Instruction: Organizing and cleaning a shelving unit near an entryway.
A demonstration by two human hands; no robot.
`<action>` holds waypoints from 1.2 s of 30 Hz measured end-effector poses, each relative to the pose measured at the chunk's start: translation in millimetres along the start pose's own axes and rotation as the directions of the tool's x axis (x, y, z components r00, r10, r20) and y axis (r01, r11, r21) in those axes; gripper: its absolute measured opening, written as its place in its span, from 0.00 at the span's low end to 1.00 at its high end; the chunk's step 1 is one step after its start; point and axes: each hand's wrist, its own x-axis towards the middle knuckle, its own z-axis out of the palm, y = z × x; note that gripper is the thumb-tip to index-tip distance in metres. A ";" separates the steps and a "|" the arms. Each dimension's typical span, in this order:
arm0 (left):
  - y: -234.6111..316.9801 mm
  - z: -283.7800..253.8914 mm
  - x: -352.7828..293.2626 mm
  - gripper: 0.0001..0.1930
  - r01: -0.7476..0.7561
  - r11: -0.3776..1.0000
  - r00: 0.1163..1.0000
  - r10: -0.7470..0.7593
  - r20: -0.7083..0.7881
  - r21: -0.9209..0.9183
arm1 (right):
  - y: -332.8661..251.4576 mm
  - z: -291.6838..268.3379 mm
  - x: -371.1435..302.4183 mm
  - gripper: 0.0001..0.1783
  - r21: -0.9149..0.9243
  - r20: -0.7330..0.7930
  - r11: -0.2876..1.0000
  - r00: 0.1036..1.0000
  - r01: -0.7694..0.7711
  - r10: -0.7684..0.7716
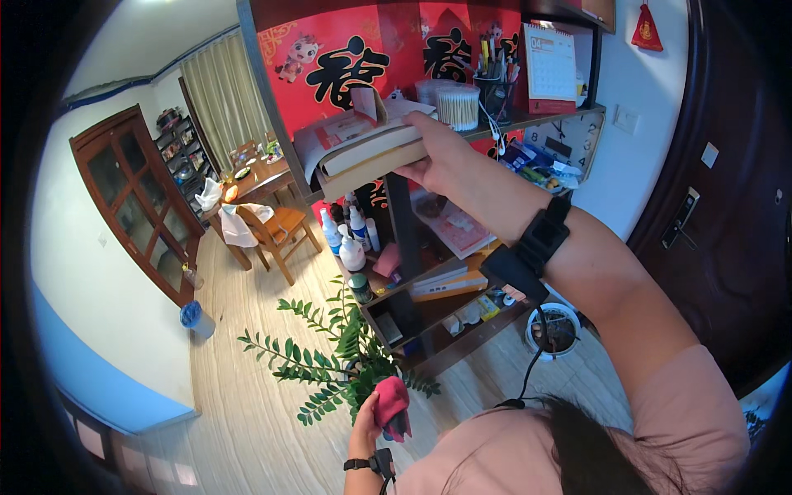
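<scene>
My right hand (441, 157) reaches up to the shelf and closes round the right end of a stack of books (375, 161), with fingers above and below it. The stack sits at the shelf's left end, its near edge toward me. Loose papers and a small upright card (369, 106) lie on top. Whether the stack rests on the board or is lifted, I cannot tell. Low in front of me, my left hand (363, 425) grips a bunched dark-pink cloth (393, 404), apart from the shelf. A band with a small device is on each wrist.
Right of the books stand a tub of cotton swabs (457, 109), a pen holder (495, 95) and a desk calendar (551, 70). Pump bottles (351, 247) fill a lower shelf. A leafy potted plant (346, 363) stands by the unit's foot, a white bucket (553, 328) to the right.
</scene>
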 end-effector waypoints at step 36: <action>-39.2 311.0 -11.8 0.44 -0.387 0.922 0.569 0.211 0.795 0.032 | -26.5 -388.8 -218.2 0.33 0.229 -0.031 0.948 0.971 -0.223 0.236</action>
